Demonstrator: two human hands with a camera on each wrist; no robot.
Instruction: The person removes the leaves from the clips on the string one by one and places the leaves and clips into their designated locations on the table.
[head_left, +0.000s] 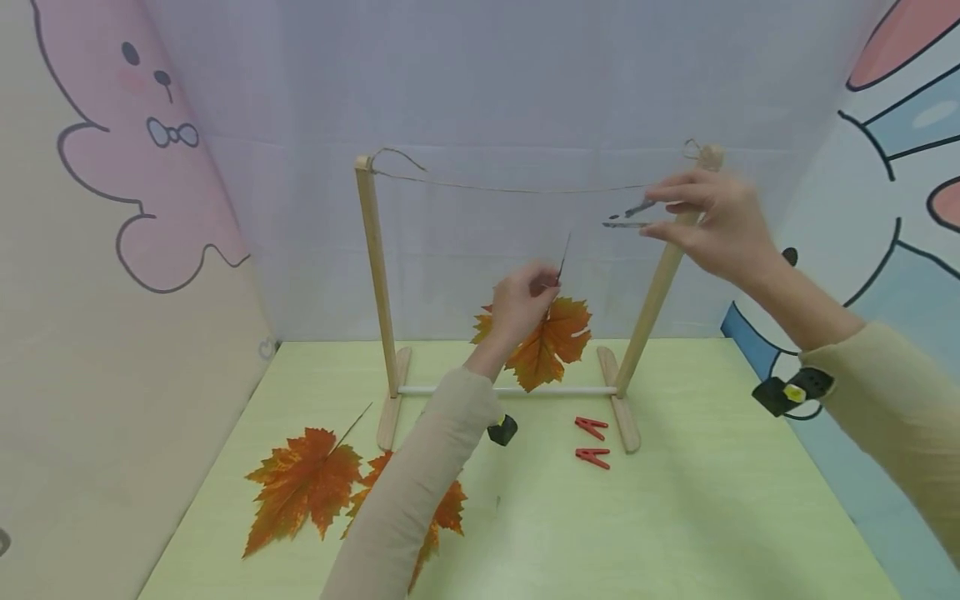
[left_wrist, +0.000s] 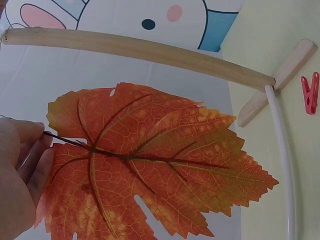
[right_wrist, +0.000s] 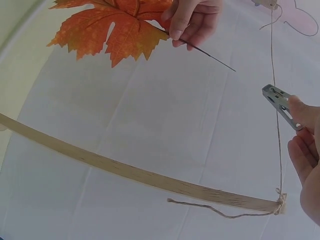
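Observation:
My left hand (head_left: 525,304) pinches the thin dark stem of an orange maple leaf (left_wrist: 150,160), which hangs below the fingers with its stem pointing up. My right hand (head_left: 716,218) is raised near the top of the right post. Between its thumb and fingers it pinches a grey clothespin (right_wrist: 281,106), close beside the twine (head_left: 517,191); the views do not show whether the clothespin touches it. The twine runs, sagging a little, between the tops of two wooden posts (head_left: 377,275). Leaf and stem are apart from the twine.
On the table (head_left: 697,500), a maple leaf (head_left: 303,487) lies at the left, and more leaf (head_left: 450,507) shows partly behind my left sleeve. Two red clothespins (head_left: 592,428) lie near the right foot (head_left: 619,400) of the frame. A white rod (head_left: 442,390) joins the posts low down.

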